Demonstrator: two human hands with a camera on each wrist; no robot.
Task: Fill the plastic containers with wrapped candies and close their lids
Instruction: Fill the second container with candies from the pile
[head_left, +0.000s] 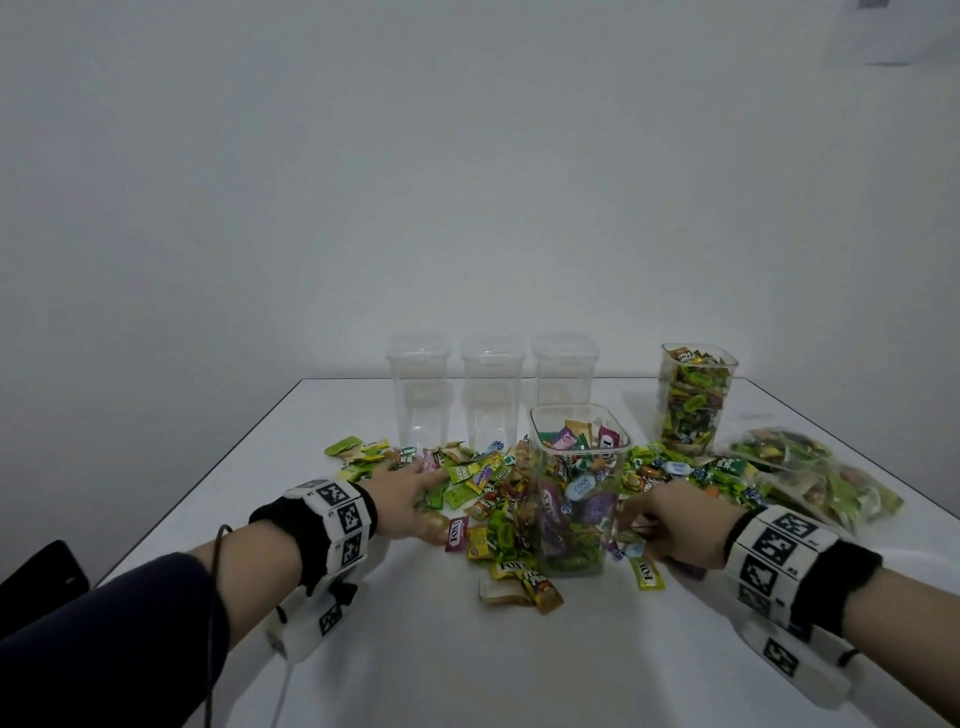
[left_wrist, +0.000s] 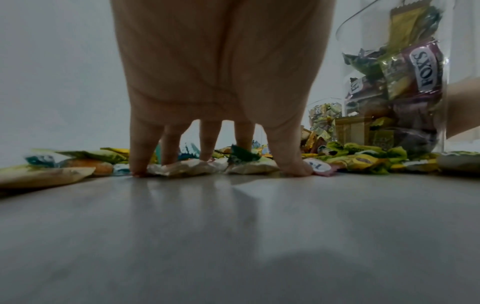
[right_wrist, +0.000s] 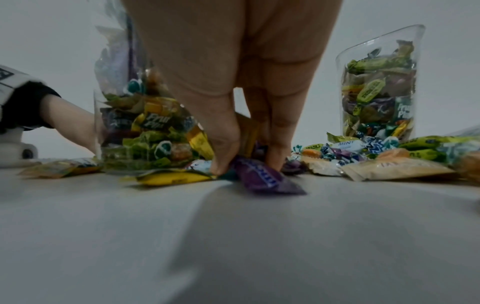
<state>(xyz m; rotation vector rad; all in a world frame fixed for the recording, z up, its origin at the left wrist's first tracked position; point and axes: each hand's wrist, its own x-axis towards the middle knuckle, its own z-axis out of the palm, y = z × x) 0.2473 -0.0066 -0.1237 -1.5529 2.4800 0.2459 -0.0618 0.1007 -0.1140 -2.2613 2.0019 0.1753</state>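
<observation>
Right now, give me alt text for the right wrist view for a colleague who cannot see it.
The right hand pinches wrapped candies against the white table. Behind it stands the near container, partly filled, and further right a full container among loose candies.

Five clear containers stand on the desk (head_left: 519, 649): three empty ones (head_left: 491, 395) in a back row with lids on, one open and partly filled (head_left: 577, 488), one open and full (head_left: 696, 397). Loose candies (head_left: 483, 483) lie scattered, too many to count. Candy bags (head_left: 821, 475) at the right, number unclear. Two hands.
</observation>
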